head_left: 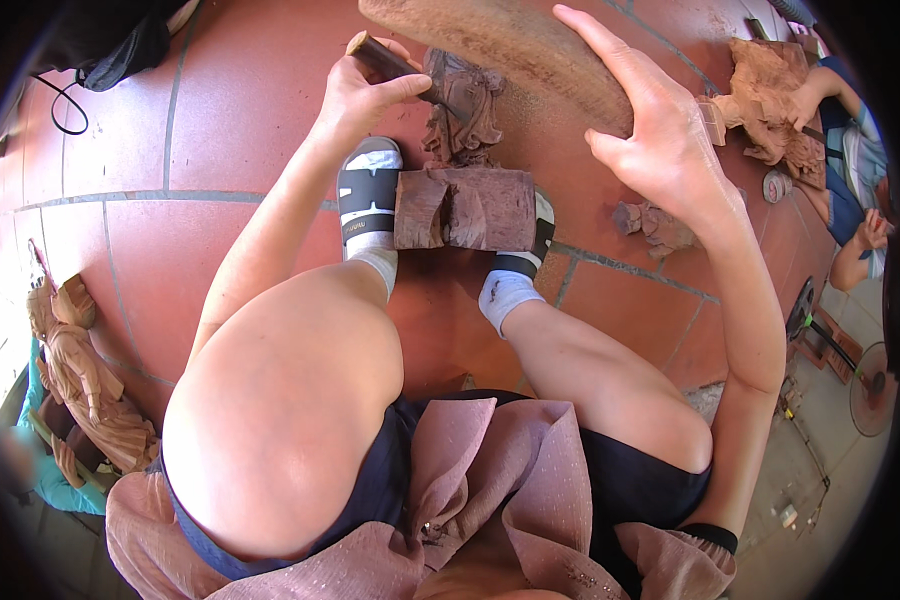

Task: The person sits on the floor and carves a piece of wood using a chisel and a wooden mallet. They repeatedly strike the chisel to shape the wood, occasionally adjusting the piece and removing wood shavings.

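Your left hand (360,95) is closed around one chisel (395,68) by its round brown handle, with the shaft slanting over one carved wooden figure (460,100); whether the tip touches it you cannot tell from this angle. Your right hand (670,145) grips one thick wooden mallet (515,50), its thumb and a straightened finger on either side of the wood, and the mallet is to the right of the chisel and beyond the one wood block (465,210), your landmark. That carved figure is just beyond the block. Your two sandals flank the block, one sandal (370,195) to its left and one sandal (538,245) to its right, partly hidden by it. One small wood piece (660,225) lies on the floor (260,250) to the right of the block. Two more carvings are well apart from the block: one tall statue (85,375) to its left, nearer you, and one rough carving (775,105) to its right, farther out, with a co-worker's hand (802,103) on it. Two other people are partly visible, one on each side of the block.
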`<state>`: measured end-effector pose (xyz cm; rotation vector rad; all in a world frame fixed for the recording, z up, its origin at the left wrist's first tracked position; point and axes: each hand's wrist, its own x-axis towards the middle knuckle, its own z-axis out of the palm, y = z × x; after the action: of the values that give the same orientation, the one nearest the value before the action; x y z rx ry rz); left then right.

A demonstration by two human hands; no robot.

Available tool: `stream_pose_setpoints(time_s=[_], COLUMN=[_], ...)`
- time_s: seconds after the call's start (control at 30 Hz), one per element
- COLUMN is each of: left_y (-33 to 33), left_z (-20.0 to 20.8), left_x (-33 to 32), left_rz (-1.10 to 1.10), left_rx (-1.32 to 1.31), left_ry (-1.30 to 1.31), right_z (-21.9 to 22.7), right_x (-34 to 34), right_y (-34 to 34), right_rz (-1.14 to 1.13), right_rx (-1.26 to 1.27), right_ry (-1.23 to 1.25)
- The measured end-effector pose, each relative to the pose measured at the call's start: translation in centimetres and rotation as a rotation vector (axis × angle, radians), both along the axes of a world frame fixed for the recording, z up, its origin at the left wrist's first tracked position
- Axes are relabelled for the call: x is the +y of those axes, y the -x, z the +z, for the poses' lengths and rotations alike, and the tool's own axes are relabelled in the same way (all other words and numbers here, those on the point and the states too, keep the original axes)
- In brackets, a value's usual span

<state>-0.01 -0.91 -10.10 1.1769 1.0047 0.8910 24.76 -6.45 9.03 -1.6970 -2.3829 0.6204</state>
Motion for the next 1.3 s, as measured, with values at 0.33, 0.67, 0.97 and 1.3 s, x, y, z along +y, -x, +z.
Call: stream_pose_setpoints(time_s=[0.33,0.67,0.97,1.3], left_y=[-0.4,-0.2,-0.3,-0.4], left_z=[-0.8,-3.1,-2.5,-1.3], left_x=[1.1,2.9,2.2,1.3], left_rz=[-0.087,-0.134,-0.126,-0.078], left_rx=[0.042,-0.177,-0.117,-0.056], left_ry=[-0.054,0.205,0.15,0.074], right_z=[-0.3,1.7,-0.9,0.3], right_x=[2.5,9.4,9.3,6.9], right_y=[0.8,4.7,4.4,3.4], right_rz=[0.109,0.252,0.272,0.226], right_rx=[0.069,-0.368,-0.293,-0.339], right_ry=[-0.194,0.074,-0.018,0.014])
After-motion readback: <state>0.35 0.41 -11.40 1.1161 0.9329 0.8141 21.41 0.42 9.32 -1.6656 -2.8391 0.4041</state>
